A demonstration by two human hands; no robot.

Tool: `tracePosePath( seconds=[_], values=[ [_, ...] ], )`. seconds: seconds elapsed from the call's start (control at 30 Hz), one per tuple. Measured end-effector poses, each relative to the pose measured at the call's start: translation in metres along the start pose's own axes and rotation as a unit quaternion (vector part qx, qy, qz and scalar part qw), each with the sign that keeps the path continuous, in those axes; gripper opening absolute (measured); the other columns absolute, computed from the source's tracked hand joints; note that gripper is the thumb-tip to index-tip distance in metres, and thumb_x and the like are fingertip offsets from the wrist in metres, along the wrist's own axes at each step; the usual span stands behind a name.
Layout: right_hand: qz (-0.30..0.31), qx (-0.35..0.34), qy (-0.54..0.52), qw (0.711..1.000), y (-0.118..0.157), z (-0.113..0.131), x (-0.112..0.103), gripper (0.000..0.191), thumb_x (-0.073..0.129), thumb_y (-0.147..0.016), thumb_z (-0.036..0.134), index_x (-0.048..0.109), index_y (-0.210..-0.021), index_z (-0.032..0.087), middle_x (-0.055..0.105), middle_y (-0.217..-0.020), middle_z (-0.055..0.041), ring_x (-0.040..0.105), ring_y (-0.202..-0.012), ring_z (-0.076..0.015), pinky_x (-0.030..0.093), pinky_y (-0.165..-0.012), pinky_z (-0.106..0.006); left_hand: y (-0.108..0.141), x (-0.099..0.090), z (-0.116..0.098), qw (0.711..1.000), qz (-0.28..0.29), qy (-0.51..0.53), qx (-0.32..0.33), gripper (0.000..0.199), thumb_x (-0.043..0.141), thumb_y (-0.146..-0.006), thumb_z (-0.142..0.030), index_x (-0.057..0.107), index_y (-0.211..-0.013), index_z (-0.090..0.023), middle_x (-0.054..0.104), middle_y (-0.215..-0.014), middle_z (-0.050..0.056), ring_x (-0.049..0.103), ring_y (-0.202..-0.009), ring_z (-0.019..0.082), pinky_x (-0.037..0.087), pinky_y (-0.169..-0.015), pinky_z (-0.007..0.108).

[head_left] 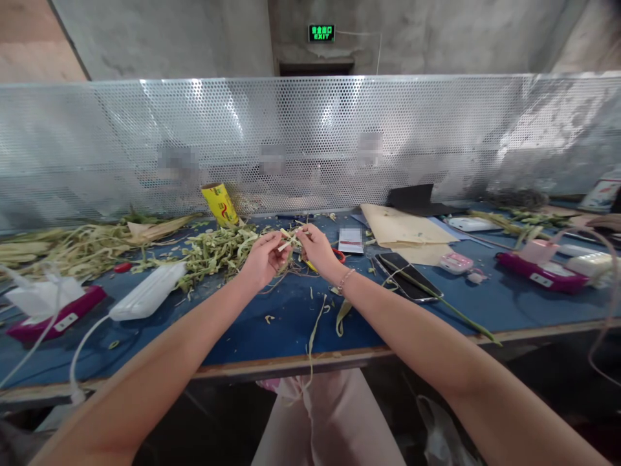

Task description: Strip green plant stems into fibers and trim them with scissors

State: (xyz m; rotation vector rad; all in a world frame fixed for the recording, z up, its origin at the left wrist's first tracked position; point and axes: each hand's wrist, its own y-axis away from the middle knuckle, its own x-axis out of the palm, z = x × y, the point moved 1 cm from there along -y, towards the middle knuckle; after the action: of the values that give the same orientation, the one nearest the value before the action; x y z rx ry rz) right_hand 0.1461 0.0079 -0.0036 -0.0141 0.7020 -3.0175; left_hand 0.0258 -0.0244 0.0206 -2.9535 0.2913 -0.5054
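Observation:
Pale green plant strips (290, 241) cross one another between my two hands above the blue table. My left hand (266, 260) pinches them from the left, fingers curled. From the right, my right hand (317, 251) closes on the same strips with thumb and forefinger. Just left of my hands lies a heap of short, curled green plant pieces (213, 254). A pair of scissors with orange-red handles (339, 256) sits partly hidden beside my right wrist. One long loose strip (315, 330) hangs over the table's front edge.
Dry husk leaves (87, 243) and a yellow can (220, 204) stand behind left. Nearer are a white power strip (148, 291) and a magenta socket box (58, 317). Right: a phone (410, 277), brown paper (402, 226), a pink case (456, 262). A perforated metal screen (310, 116) closes the back.

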Motion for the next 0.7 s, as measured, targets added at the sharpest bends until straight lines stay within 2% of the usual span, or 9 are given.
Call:
tracePosePath(
  seconds=[0.13, 0.37, 0.53, 0.63, 0.7],
  values=[
    [0.004, -0.003, -0.011, 1.0, -0.0013, -0.0005, -0.0014, 0.017, 0.046, -0.077, 0.036, 0.042, -0.072, 0.021, 0.034, -0.042, 0.0109, 0.032, -0.033, -0.0045, 0.026, -0.035, -0.016, -0.0018, -0.0024, 0.0, 0.999, 0.027, 0.035, -0.032, 0.009, 0.059, -0.071, -0.018, 0.056, -0.078, -0.013, 0.061, -0.057, 0.002, 0.05, -0.044, 0.005, 0.036, -0.039, 0.013],
    [0.006, 0.0, -0.03, 1.0, -0.0003, 0.0032, -0.0014, 0.018, 0.048, -0.076, 0.038, 0.043, -0.073, 0.021, 0.034, -0.043, 0.0107, 0.032, -0.034, -0.0045, 0.027, -0.035, -0.017, -0.0025, -0.0007, 0.0025, 0.998, 0.05, 0.029, -0.021, 0.013, 0.066, -0.066, -0.017, 0.057, -0.074, -0.013, 0.059, -0.056, 0.0, 0.049, -0.045, 0.003, 0.038, -0.041, 0.013],
    [0.013, -0.005, -0.015, 1.0, -0.0013, 0.0031, -0.0023, 0.016, 0.046, -0.077, 0.036, 0.042, -0.074, 0.021, 0.034, -0.041, 0.0113, 0.032, -0.032, -0.0047, 0.028, -0.036, -0.017, -0.0021, -0.0005, 0.0017, 0.999, 0.034, 0.027, -0.025, 0.009, 0.063, -0.067, -0.015, 0.057, -0.072, -0.012, 0.057, -0.054, -0.001, 0.048, -0.045, 0.003, 0.038, -0.042, 0.013],
    [0.026, -0.003, -0.016, 1.0, 0.0001, 0.005, -0.0016, 0.013, 0.044, -0.078, 0.032, 0.041, -0.073, 0.021, 0.037, -0.043, 0.0107, 0.035, -0.033, -0.0048, 0.029, -0.036, -0.017, -0.0039, -0.0025, 0.0009, 0.998, 0.013, 0.049, -0.033, 0.003, 0.057, -0.069, -0.011, 0.056, -0.071, -0.012, 0.055, -0.052, -0.002, 0.047, -0.043, 0.003, 0.039, -0.043, 0.014],
    [0.037, -0.006, -0.019, 0.999, 0.0015, 0.0071, -0.0009, 0.011, 0.044, -0.078, 0.029, 0.041, -0.072, 0.02, 0.041, -0.046, 0.0099, 0.037, -0.034, -0.0047, 0.031, -0.036, -0.017, -0.0058, -0.0046, -0.0003, 0.997, -0.009, 0.068, -0.029, 0.006, 0.053, -0.07, -0.006, 0.054, -0.072, -0.012, 0.055, -0.053, -0.002, 0.048, -0.043, 0.003, 0.041, -0.045, 0.014]
  ],
)
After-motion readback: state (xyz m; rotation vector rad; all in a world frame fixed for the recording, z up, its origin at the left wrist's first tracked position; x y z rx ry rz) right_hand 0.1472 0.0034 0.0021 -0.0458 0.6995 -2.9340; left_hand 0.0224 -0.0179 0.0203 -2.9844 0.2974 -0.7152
